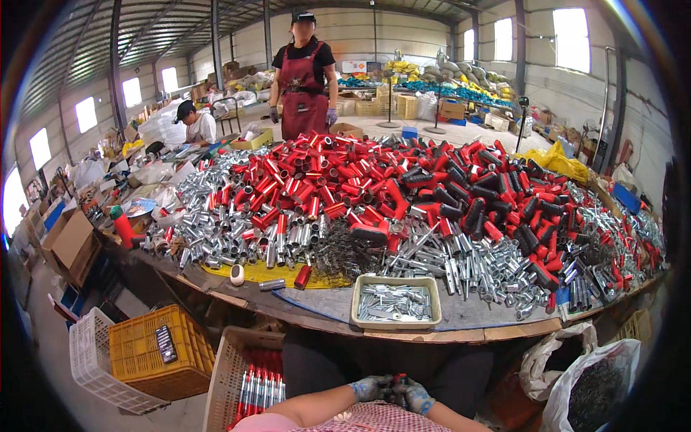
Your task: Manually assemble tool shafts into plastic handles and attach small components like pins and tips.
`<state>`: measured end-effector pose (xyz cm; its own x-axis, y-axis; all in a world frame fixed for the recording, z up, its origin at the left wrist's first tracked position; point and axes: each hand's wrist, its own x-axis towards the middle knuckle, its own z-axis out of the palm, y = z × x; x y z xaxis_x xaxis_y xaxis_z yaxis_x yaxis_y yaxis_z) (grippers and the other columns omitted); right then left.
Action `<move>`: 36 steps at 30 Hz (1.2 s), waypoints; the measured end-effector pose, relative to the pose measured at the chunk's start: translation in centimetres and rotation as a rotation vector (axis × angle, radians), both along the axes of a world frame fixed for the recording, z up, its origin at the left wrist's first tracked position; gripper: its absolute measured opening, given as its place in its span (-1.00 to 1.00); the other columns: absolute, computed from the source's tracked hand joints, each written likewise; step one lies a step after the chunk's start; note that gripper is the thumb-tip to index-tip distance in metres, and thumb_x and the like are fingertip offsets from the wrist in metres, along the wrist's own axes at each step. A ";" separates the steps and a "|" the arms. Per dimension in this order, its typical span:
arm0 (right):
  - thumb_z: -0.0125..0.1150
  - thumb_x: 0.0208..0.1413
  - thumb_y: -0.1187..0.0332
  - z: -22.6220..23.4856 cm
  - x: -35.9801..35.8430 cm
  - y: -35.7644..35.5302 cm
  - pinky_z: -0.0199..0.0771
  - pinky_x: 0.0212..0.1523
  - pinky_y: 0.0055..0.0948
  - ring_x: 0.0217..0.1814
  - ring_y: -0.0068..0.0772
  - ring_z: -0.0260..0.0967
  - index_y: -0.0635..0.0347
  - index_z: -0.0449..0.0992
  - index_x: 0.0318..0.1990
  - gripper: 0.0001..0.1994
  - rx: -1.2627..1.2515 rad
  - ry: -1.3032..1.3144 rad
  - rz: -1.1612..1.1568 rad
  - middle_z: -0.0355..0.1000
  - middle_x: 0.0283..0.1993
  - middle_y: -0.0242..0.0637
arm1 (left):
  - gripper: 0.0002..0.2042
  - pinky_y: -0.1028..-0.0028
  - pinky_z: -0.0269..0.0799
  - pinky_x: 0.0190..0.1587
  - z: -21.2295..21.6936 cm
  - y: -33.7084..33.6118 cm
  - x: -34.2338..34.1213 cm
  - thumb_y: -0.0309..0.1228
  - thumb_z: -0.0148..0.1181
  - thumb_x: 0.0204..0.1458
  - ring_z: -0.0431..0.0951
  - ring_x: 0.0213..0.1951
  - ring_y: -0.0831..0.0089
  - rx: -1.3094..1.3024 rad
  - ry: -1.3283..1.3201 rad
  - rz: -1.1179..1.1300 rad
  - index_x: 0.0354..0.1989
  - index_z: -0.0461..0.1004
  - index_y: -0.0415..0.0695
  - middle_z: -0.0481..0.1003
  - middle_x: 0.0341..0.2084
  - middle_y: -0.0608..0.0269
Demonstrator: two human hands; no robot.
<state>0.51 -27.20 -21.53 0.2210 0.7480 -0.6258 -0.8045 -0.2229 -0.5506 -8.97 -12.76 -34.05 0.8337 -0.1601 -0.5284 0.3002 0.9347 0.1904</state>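
Close to my body, below the table's front edge, my left hand [370,389] and my right hand [417,397] are together in grey and blue work gloves. Both are closed around a small dark piece with a touch of red [399,379]; my fingers cover most of it, and its kind is hidden. Ahead of them on the table stands a cream plastic tray [358,297] holding many small silver metal pins [394,301]. Left of my lap, a beige crate [229,353] contains rows of red and silver tube-like pieces [259,389].
The table bears a heap of red tubes [288,180], black-and-red handles [497,194] and silver metal parts [475,266]. Open sacks [597,389] stand at right, yellow [162,353] and white crates [90,353] at left. A person in a red apron [306,93] stands across the table.
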 end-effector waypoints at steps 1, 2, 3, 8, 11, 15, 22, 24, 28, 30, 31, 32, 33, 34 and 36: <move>0.20 -0.01 0.63 -1.1 0.2 0.0 0.53 -0.38 -0.37 -0.41 -0.28 0.45 0.26 0.49 -0.18 -0.79 0.001 -0.003 0.000 0.50 -0.32 -0.13 | -0.66 0.16 0.39 0.15 -0.1 -0.1 0.0 -0.37 -0.05 0.25 0.47 0.05 0.20 0.001 -0.003 0.000 0.16 0.32 -0.20 0.43 0.06 0.07; 0.15 0.02 0.63 -2.8 0.7 0.2 0.55 -0.32 -0.26 -0.33 -0.21 0.47 0.24 0.46 -0.10 -0.74 -0.004 -0.044 0.027 0.49 -0.25 -0.12 | -0.66 0.18 0.39 0.14 -0.2 -0.3 0.1 -0.37 -0.03 0.25 0.46 0.05 0.23 0.016 0.011 0.023 0.16 0.33 -0.20 0.44 0.05 0.08; 0.10 0.06 0.62 -4.3 1.0 0.4 0.56 -0.26 -0.16 -0.25 -0.14 0.49 0.23 0.43 -0.02 -0.70 -0.008 -0.082 0.061 0.49 -0.18 -0.11 | -0.66 0.20 0.40 0.13 -0.3 -0.3 -0.1 -0.37 -0.01 0.24 0.46 0.04 0.26 0.032 0.027 0.053 0.16 0.33 -0.20 0.44 0.04 0.10; 0.15 0.03 0.61 -6.3 1.5 -0.1 0.52 -0.32 -0.27 -0.34 -0.21 0.46 0.24 0.50 -0.19 -0.82 -0.096 -0.141 -0.017 0.49 -0.29 -0.16 | -0.69 0.25 0.38 0.14 2.0 -0.6 -0.1 -0.36 0.01 0.23 0.45 0.06 0.28 0.223 -0.005 -0.104 0.11 0.36 -0.20 0.47 0.00 0.14; 0.18 0.01 0.61 -7.5 1.4 -0.1 0.51 -0.38 -0.31 -0.41 -0.24 0.45 0.25 0.51 -0.26 -0.86 -0.099 -0.102 -0.065 0.48 -0.36 -0.17 | -0.77 0.29 0.40 0.04 0.2 -0.6 -0.2 -0.36 0.05 0.20 0.46 -0.04 0.33 0.193 -0.057 -0.079 -0.02 0.42 -0.14 0.48 -0.10 0.20; 0.13 0.00 0.65 -5.9 1.4 -0.6 0.55 -0.35 -0.15 -0.38 -0.12 0.47 0.29 0.45 -0.16 -0.78 -0.063 0.013 -0.143 0.48 -0.34 -0.10 | -0.84 0.35 0.42 -0.06 0.6 -1.0 0.1 -0.32 0.12 0.17 0.47 -0.15 0.43 0.250 -0.124 -0.119 -0.13 0.48 -0.05 0.49 -0.21 0.35; 0.01 0.00 0.72 -4.1 1.4 -0.9 0.53 -0.18 -0.02 -0.23 -0.02 0.45 0.19 0.42 -0.34 -0.81 -0.016 0.098 -0.123 0.41 -0.31 -0.17 | -0.81 0.48 0.36 -0.09 0.0 -0.9 0.1 -0.23 0.14 0.16 0.44 -0.18 0.55 0.388 -0.085 -0.173 -0.10 0.48 0.05 0.47 -0.21 0.46; 0.00 0.00 0.72 -3.9 1.3 -0.7 0.52 -0.19 -0.03 -0.24 -0.04 0.44 0.15 0.38 -0.40 -0.81 -0.058 -0.016 -0.130 0.37 -0.36 -0.22 | -0.81 0.48 0.36 -0.08 -0.1 -0.5 0.2 -0.23 0.14 0.16 0.44 -0.19 0.55 0.409 -0.150 -0.196 -0.10 0.48 0.05 0.47 -0.22 0.47; -0.01 0.01 0.71 -3.6 1.1 -0.7 0.51 -0.22 -0.06 -0.23 -0.06 0.44 0.19 0.42 -0.35 -0.82 -0.018 0.028 -0.130 0.41 -0.30 -0.18 | -0.77 0.46 0.37 -0.03 0.3 -0.6 0.2 -0.31 0.13 0.15 0.43 -0.10 0.54 0.392 -0.049 -0.197 -0.03 0.48 -0.01 0.47 -0.17 0.46; 0.02 0.02 0.70 -5.1 1.1 -0.8 0.56 -0.23 -0.08 -0.24 0.00 0.48 0.32 0.41 -0.12 -0.75 0.037 0.049 -0.171 0.46 -0.22 -0.03 | -0.77 0.46 0.37 -0.04 0.8 -0.5 0.1 -0.30 0.14 0.14 0.43 -0.11 0.54 0.403 -0.064 -0.202 -0.05 0.48 0.00 0.46 -0.19 0.46; 0.02 0.02 0.70 -5.9 1.2 -0.9 0.56 -0.23 -0.08 -0.24 0.00 0.48 0.32 0.41 -0.12 -0.75 0.041 0.048 -0.167 0.46 -0.22 -0.03 | -0.78 0.46 0.37 -0.04 0.5 -0.5 0.0 -0.29 0.15 0.14 0.43 -0.11 0.54 0.412 -0.078 -0.197 -0.06 0.48 0.00 0.46 -0.20 0.46; 0.03 0.02 0.71 -6.6 1.5 -1.0 0.56 -0.20 -0.08 -0.21 0.00 0.48 0.33 0.42 -0.13 -0.75 0.076 0.042 -0.134 0.46 -0.21 -0.03 | -0.78 0.46 0.37 -0.04 0.2 -0.6 -0.2 -0.29 0.15 0.14 0.43 -0.11 0.54 0.415 -0.078 -0.193 -0.06 0.48 0.00 0.46 -0.20 0.46; 0.04 0.01 0.71 -6.1 1.5 -0.8 0.56 -0.17 -0.09 -0.19 0.00 0.48 0.34 0.43 -0.13 -0.75 0.111 0.035 -0.100 0.47 -0.21 -0.03 | -0.81 0.46 0.37 -0.06 0.0 -0.8 -0.2 -0.26 0.13 0.15 0.42 -0.17 0.55 0.390 -0.101 -0.155 -0.09 0.49 0.03 0.44 -0.25 0.47; 0.04 0.01 0.71 -5.7 1.5 -0.6 0.56 -0.17 -0.09 -0.19 0.00 0.48 0.34 0.43 -0.13 -0.75 0.115 0.033 -0.094 0.47 -0.21 -0.03 | -0.83 0.46 0.37 -0.08 -0.2 -0.7 -0.2 -0.24 0.12 0.16 0.40 -0.22 0.56 0.365 -0.125 -0.116 -0.13 0.49 0.05 0.43 -0.30 0.47; 0.06 -0.01 0.73 -4.4 1.1 -0.7 0.57 -0.17 -0.12 -0.19 -0.03 0.49 0.34 0.45 -0.14 -0.75 0.028 -0.012 -0.095 0.47 -0.20 -0.03 | -0.82 0.44 0.38 -0.07 0.0 -0.2 -0.3 -0.24 0.12 0.17 0.41 -0.20 0.55 0.404 -0.129 -0.160 -0.11 0.49 0.04 0.44 -0.28 0.46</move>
